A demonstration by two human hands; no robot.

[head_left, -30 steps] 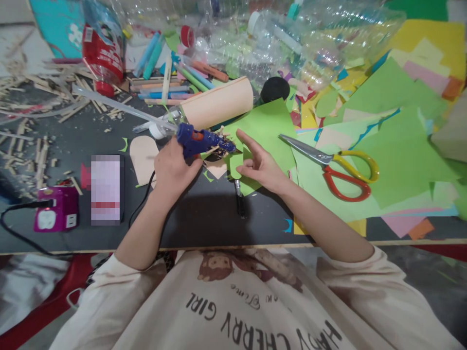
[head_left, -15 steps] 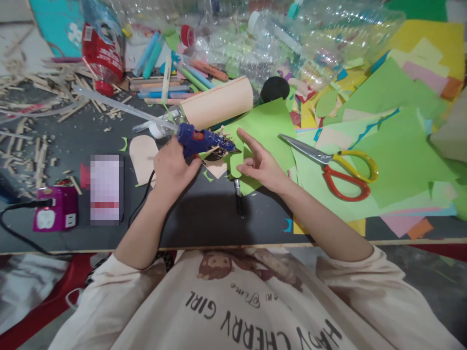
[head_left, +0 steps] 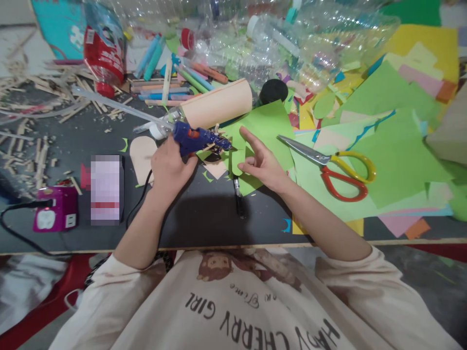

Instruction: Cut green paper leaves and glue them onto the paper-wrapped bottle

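Observation:
My left hand (head_left: 171,165) is wrapped round a blue hot glue gun (head_left: 191,138). A long clear glue stick (head_left: 120,108) juts from its back, and its nozzle points right, close to a small rounded green paper piece (head_left: 238,163). My right hand (head_left: 266,163) pinches that piece at its right edge, thumb low and index finger stretched out above it. Beneath the right hand lies a larger green sheet (head_left: 270,119). Several small wood splinters (head_left: 215,146) sit around the nozzle, partly hidden by it. A black pen (head_left: 238,197) rests just below the green piece.
Red-and-yellow-handled scissors (head_left: 328,167) lie on paper sheets at right. A paper-wrapped bottle (head_left: 219,102) stretches behind the glue gun. Clear plastic bottles (head_left: 314,39) crowd the back. Wood scraps (head_left: 40,155), a purple power adapter (head_left: 55,209) and a phone (head_left: 105,189) are at left.
The glue gun in my left hand has drawn back slightly left, its nozzle now at the left edge of the green piece. My right hand has barely moved.

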